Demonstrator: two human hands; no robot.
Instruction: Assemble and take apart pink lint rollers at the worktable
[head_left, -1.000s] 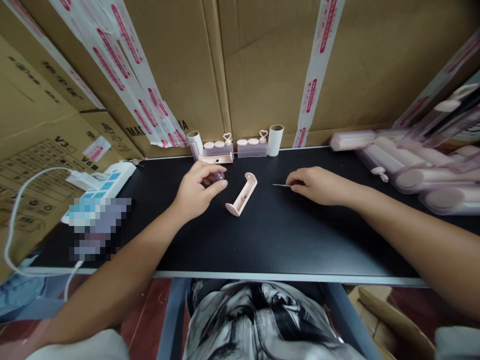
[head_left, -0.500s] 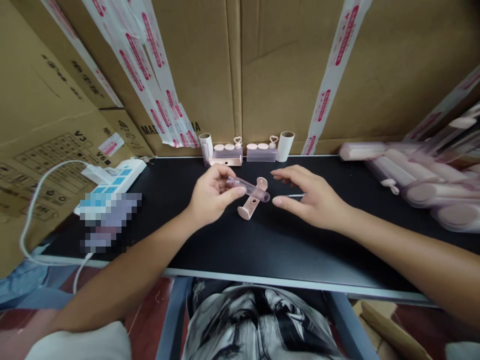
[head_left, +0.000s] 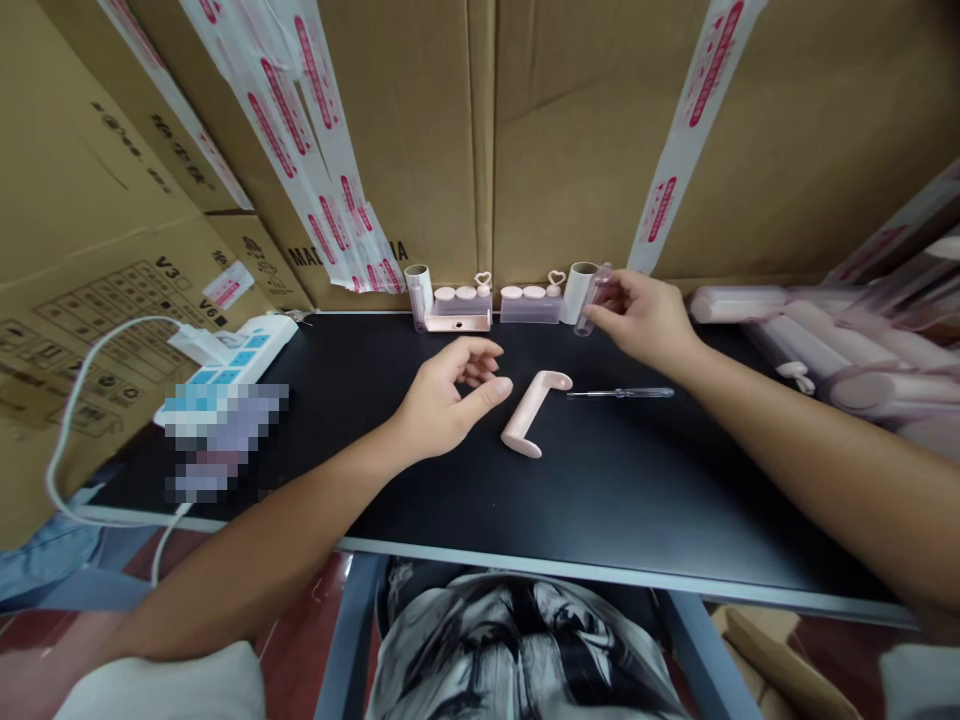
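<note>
My right hand [head_left: 641, 312] grips a clear, pinkish tube [head_left: 592, 300] at the back of the table, held nearly upright beside a white cylinder [head_left: 579, 293]. My left hand [head_left: 454, 395] hovers over the middle of the table, fingers loosely curled and thumb apart, with nothing in it. Just right of it a pale pink bracket [head_left: 534, 412] with two rounded ends lies on its side. A screwdriver [head_left: 630, 393] with a clear handle lies to the right of the bracket, its tip near the bracket's upper end.
Along the back stand another white cylinder [head_left: 421, 292], two clear trays with pink discs and heart shapes [head_left: 531, 308], and a second pink bracket [head_left: 459, 323]. Pink tubular pieces [head_left: 847, 350] pile up at right. A power strip [head_left: 232, 365] lies left. Cardboard [head_left: 420, 140] walls the back.
The clear tube has passed from my left hand to my right, which carried it to the back beside the white cylinder. The pink bracket has turned onto its side. The screwdriver is now uncovered.
</note>
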